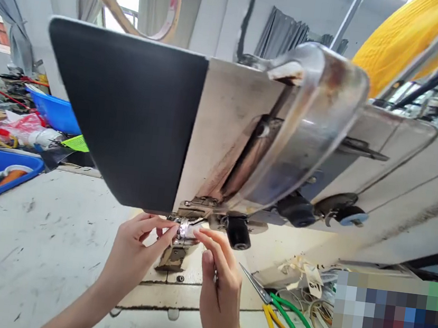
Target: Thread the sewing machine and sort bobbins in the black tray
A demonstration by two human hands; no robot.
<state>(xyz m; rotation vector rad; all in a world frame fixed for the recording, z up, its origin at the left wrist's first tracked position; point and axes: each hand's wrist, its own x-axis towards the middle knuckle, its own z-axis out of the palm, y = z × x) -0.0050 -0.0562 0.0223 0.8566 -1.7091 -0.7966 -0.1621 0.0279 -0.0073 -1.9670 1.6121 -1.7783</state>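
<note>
A sewing machine head fills the middle of the view, with its lit presser foot and needle area low down. Thumb and forefinger of my left hand are pinched together at the left side of that area; what is between them is too small to make out. From the right, my right hand reaches in, forefinger tip beside the foot, fingers bent and close together. A sliver of something shiny shows between its thumb and fingers, its kind hidden. Below the foot lies a metal plate.
Scissors with green and yellow handles lie open right of my right hand, near tangled cords. Blue bins with loose items stand at left. A yellow thread cone is at upper right. The tabletop extends left.
</note>
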